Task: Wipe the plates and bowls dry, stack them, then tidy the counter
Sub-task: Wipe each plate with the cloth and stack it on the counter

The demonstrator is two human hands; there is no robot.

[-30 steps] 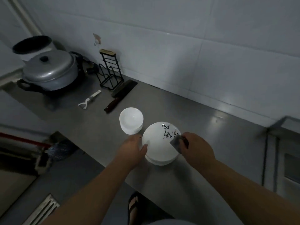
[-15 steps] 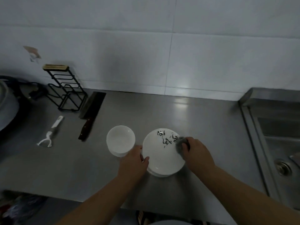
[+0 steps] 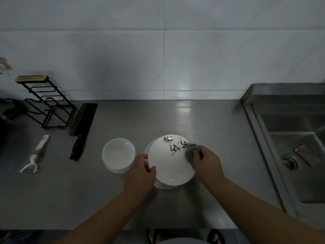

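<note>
Plate (image 3: 168,164) sits atop the stack (image 3: 164,187), just right of the bowls (image 3: 118,154). Its left rim is gripped by the left hand (image 3: 140,173). A cloth (image 3: 191,152) is bunched in the right hand (image 3: 207,162) at the far-right rim, so the face left to wipe probably lies leftward.

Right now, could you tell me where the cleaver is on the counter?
In the head view the cleaver lies flat on the counter, on its left side, beside the black wire rack, between the white peeler and the bowls.
</note>
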